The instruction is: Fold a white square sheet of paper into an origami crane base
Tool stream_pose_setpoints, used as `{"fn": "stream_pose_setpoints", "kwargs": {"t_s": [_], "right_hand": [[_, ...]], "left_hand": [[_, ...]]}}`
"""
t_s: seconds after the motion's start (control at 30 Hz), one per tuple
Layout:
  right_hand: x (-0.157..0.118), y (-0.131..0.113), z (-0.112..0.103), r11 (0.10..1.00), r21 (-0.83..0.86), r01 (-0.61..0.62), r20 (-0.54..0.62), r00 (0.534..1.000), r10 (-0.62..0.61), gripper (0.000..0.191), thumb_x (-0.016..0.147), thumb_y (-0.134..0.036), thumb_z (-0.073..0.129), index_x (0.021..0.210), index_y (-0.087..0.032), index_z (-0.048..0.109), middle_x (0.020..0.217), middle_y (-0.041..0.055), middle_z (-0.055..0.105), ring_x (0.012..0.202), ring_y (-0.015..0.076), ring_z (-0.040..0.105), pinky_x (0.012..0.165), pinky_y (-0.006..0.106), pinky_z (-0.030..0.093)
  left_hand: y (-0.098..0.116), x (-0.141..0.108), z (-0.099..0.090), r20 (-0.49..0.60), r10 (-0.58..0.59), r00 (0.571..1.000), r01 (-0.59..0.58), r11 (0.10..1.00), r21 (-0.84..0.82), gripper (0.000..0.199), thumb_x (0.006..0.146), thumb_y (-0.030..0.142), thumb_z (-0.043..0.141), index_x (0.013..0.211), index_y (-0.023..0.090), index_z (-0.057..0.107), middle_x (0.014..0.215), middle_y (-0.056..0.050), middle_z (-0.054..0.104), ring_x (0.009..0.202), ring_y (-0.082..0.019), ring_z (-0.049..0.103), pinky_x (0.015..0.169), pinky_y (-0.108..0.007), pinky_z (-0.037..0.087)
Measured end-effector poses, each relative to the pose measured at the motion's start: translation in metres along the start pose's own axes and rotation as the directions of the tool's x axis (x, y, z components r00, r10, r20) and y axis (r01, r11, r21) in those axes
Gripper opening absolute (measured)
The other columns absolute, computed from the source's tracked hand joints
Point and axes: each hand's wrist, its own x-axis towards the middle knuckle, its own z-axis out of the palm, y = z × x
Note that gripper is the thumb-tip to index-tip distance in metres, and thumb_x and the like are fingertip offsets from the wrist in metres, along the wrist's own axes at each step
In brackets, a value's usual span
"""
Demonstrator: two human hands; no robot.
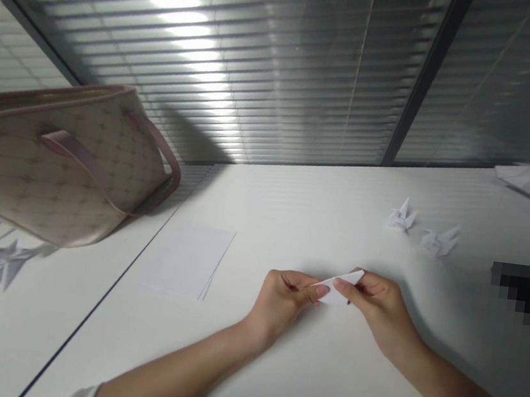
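The left hand (281, 300) and right hand (377, 309) are together, pinching a folded paper (337, 288) between their fingertips, just above the middle of the worktop (301, 219). The only container is a patterned tote bag (57, 163) with pink straps, at the far left; its opening is tilted away, so what it holds cannot be seen. Loose sheets (185, 259) lie between the bag and the hands. Two small paper cranes (402, 215) (439, 240) sit to the right, well beyond the hands.
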Motion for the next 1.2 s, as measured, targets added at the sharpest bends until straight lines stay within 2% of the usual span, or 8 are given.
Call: {"fn": "stream_pose_setpoints", "kwargs": {"t_s": [0.13,0.33,0.53,0.63,0.77,0.97,1.1,1.2], "right_hand": [[0.001,0.000,-0.001,1.000,-0.016,0.009,0.001,1.000,-0.009,0.028,0.072,-0.045,0.070,0.066,-0.018,0.065,0.061,-0.0001,0.058,0.058,0.0142,0.048,0.055,0.027,0.036],[-0.001,-0.005,0.001,0.999,-0.022,0.041,-0.015,0.999,-0.041,0.031,0.070,-0.044,0.071,0.057,-0.019,0.059,0.055,-0.0026,0.051,0.055,0.0125,0.043,0.051,0.026,0.033],[0.002,0.001,0.000,0.999,0.031,0.010,-0.052,0.999,-0.008,0.031,0.071,-0.048,0.070,0.063,-0.019,0.062,0.059,-0.0013,0.059,0.057,0.0138,0.049,0.055,0.026,0.038],[0.002,0.003,0.001,0.999,0.052,-0.009,-0.051,0.999,0.012,0.032,0.071,-0.049,0.070,0.064,-0.018,0.064,0.059,-0.0010,0.060,0.055,0.0136,0.049,0.053,0.026,0.038],[0.002,0.002,0.002,0.998,0.059,-0.029,-0.013,0.999,0.030,0.032,0.072,-0.050,0.069,0.070,-0.018,0.065,0.061,0.0004,0.062,0.058,0.0149,0.052,0.054,0.027,0.039],[0.004,0.000,-0.006,0.999,-0.045,-0.019,0.066,0.998,0.022,0.037,0.074,-0.047,0.068,0.054,-0.018,0.055,0.049,-0.0044,0.046,0.049,0.0090,0.038,0.046,0.024,0.028],[0.007,-0.007,-0.015,0.989,-0.144,-0.044,0.195,0.978,0.072,0.030,0.073,-0.042,0.070,0.058,-0.016,0.064,0.047,-0.0028,0.053,0.042,0.0073,0.036,0.041,0.023,0.023],[0.008,-0.011,-0.017,0.982,-0.178,-0.056,0.291,0.951,0.107,0.025,0.071,-0.036,0.072,0.057,-0.015,0.068,0.049,0.0007,0.061,0.040,0.0071,0.040,0.039,0.022,0.024]], "left_hand": [[0.000,0.000,-0.003,0.035,0.050,0.998,-0.052,0.998,0.048,0.030,0.067,0.044,0.075,0.065,0.014,0.075,0.062,-0.005,0.067,0.060,-0.017,0.055,0.061,-0.028,0.041],[0.000,-0.001,-0.004,-0.100,0.146,0.984,-0.131,0.981,0.140,0.015,0.068,0.034,0.074,0.063,0.020,0.075,0.065,-0.003,0.067,0.066,-0.018,0.055,0.065,-0.026,0.039],[-0.003,0.003,0.003,-0.066,0.025,0.997,-0.024,1.000,0.018,0.033,0.060,0.045,0.080,0.069,0.015,0.073,0.056,-0.002,0.062,0.051,-0.013,0.050,0.053,-0.025,0.037],[-0.004,0.003,0.003,-0.052,-0.021,0.998,0.020,1.000,-0.015,0.038,0.057,0.049,0.081,0.060,0.013,0.069,0.053,-0.002,0.060,0.049,-0.011,0.048,0.051,-0.025,0.034],[-0.003,0.004,0.000,-0.050,-0.027,0.998,0.028,1.000,0.013,0.037,0.059,0.046,0.081,0.053,0.013,0.066,0.051,-0.003,0.060,0.049,-0.012,0.047,0.050,-0.025,0.032],[0.007,0.006,-0.010,-0.032,0.019,0.999,-0.015,0.993,0.119,0.031,0.061,0.041,0.080,0.052,0.013,0.068,0.047,0.001,0.054,0.047,-0.009,0.038,0.048,-0.024,0.025],[0.015,0.006,-0.018,0.022,0.024,0.999,-0.027,0.988,0.155,0.028,0.060,0.039,0.080,0.054,0.014,0.069,0.045,0.003,0.049,0.044,-0.006,0.033,0.045,-0.023,0.021],[0.017,0.008,-0.022,0.087,0.007,0.996,-0.020,0.988,0.150,0.027,0.056,0.036,0.083,0.057,0.013,0.071,0.048,0.002,0.055,0.046,-0.008,0.039,0.045,-0.023,0.025]]}}
